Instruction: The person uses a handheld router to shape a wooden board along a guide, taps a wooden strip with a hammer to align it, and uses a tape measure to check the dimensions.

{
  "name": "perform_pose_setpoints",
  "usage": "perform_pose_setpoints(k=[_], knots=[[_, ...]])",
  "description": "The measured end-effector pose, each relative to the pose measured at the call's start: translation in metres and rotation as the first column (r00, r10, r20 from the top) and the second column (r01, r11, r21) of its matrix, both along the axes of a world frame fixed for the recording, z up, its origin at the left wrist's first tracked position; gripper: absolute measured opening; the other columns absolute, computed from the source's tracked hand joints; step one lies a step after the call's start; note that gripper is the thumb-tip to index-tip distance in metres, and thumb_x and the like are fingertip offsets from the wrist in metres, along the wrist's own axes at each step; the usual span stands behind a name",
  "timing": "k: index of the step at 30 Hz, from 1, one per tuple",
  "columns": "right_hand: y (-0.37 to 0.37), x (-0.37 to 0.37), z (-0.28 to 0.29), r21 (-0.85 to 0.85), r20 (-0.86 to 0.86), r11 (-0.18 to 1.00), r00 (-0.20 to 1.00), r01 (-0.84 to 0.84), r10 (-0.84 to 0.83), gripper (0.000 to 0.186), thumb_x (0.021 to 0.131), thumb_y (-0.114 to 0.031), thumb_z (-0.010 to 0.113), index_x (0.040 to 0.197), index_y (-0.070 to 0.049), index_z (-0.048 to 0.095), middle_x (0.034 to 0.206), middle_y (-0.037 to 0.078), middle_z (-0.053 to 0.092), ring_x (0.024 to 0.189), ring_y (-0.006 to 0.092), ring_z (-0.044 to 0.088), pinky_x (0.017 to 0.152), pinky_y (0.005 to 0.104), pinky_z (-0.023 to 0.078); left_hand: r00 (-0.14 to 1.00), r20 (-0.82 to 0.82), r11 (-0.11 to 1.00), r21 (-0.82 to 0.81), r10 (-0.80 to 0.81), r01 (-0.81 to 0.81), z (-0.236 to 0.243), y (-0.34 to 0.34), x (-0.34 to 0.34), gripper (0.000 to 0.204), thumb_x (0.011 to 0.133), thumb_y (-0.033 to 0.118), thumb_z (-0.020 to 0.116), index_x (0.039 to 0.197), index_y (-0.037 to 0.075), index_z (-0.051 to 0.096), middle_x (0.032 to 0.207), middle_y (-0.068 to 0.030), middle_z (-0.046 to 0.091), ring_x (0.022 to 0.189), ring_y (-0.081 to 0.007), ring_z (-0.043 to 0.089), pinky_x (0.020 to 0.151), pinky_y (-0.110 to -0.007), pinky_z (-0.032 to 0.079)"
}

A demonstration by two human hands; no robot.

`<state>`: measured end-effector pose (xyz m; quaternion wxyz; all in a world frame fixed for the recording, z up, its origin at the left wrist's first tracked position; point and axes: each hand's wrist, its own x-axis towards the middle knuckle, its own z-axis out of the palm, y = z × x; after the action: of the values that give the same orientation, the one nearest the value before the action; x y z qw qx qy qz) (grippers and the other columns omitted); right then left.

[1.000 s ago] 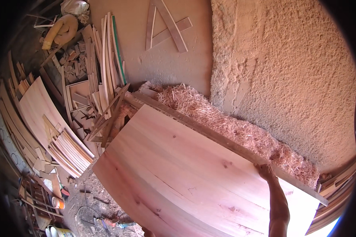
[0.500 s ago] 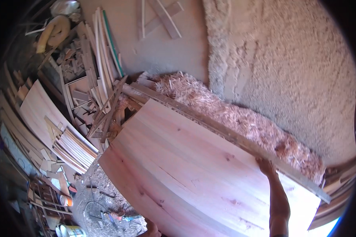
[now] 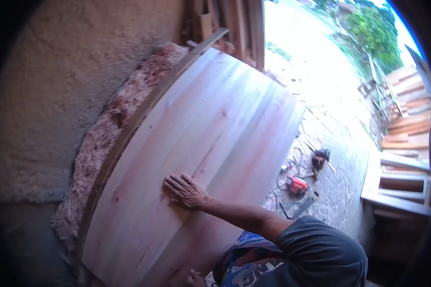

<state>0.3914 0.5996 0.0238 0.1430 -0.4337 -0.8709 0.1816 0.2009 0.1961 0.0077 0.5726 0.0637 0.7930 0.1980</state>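
A wide, pale wooden panel (image 3: 215, 124) with reddish streaks and knots fills the middle, lying on a support. My right hand (image 3: 187, 192) rests flat on its face, fingers stretched out and palm down. The right arm, in a dark grey-blue sleeve, reaches across from the lower right. At the bottom edge of the picture my left hand (image 3: 196, 278) shows only in part, its fingers bent at the panel's near edge. Along the far side of the panel runs a long wooden beam (image 3: 140, 112).
Wood shavings (image 3: 107, 126) are heaped between the beam and a rough wall (image 3: 81, 71). On the floor to the right lie a red power tool (image 3: 298, 185), a dark power tool (image 3: 320, 158), cords and a handsaw (image 3: 307, 204). Wooden frames (image 3: 402, 184) and stacked boards (image 3: 409, 119) stand farther right.
My view has swung right, from the piled offcuts to the bright open side. My right hand has gone from the panel's far edge to lying flat on its face.
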Motion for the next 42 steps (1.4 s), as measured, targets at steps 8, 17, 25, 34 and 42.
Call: perform_pose_setpoints(k=[8,17,25,34,42], knots=[[-0.148,0.086,-0.018,0.016,-0.076,0.86,0.859,0.51,-0.507,0.067,0.1,-0.047,0.038,0.154,-0.009,0.028,0.162,0.008,0.023,0.15,0.0228,0.019,0.122,0.0482,0.011,-0.268,-0.889,0.2,-0.359,-0.372,0.912,0.013,0.209,0.042,0.066,0.103,0.037,0.038,0.153,-0.002,0.022,0.159,-0.027,0.017,0.148,-0.0411,0.018,0.119,-0.051,0.02],[-0.261,0.104,-0.025,-0.107,-0.057,0.639,0.637,0.761,-0.769,0.067,0.099,-0.047,0.041,0.154,-0.011,0.029,0.162,0.007,0.024,0.151,0.0225,0.017,0.12,0.0502,0.012,-0.262,-0.887,0.126,-0.33,-0.379,0.936,0.0,0.292,0.103,0.073,0.102,0.047,0.032,0.156,0.002,0.014,0.164,-0.0163,0.01,0.151,-0.0346,0.01,0.121,-0.052,0.01],[-0.265,0.112,-0.034,-0.106,-0.121,0.675,0.664,0.73,-0.738,0.067,0.1,-0.045,0.04,0.154,-0.009,0.027,0.162,0.008,0.024,0.15,0.021,0.018,0.119,0.0491,0.018,-0.263,-0.926,-0.023,-0.267,-0.272,0.964,-0.015,0.383,0.184,0.073,0.103,0.051,0.027,0.157,0.003,0.013,0.165,-0.0139,0.01,0.152,-0.0319,0.007,0.122,-0.046,0.005],[-0.297,0.138,-0.049,-0.175,-0.424,0.725,0.614,0.666,-0.666,0.066,0.093,-0.031,0.057,0.151,-0.011,0.033,0.156,0.012,0.035,0.141,0.0273,0.038,0.113,0.0445,0.033,-0.256,-0.929,-0.162,-0.219,-0.269,0.962,-0.014,0.346,0.211,0.072,0.104,0.047,0.029,0.154,-0.002,0.015,0.162,-0.0219,0.013,0.151,-0.0353,0.009,0.123,-0.045,0.008],[-0.499,0.172,-0.104,-0.818,0.278,0.131,0.584,0.56,-0.762,0.061,0.094,-0.039,0.055,0.144,-0.006,0.043,0.151,0.019,0.041,0.138,0.0344,0.042,0.112,0.0428,0.035,-0.228,-0.951,-0.126,-0.205,-0.207,0.97,-0.014,0.283,0.179,0.069,0.104,0.044,0.03,0.151,-0.007,0.023,0.158,-0.0267,0.022,0.147,-0.0398,0.02,0.121,-0.048,0.017]])
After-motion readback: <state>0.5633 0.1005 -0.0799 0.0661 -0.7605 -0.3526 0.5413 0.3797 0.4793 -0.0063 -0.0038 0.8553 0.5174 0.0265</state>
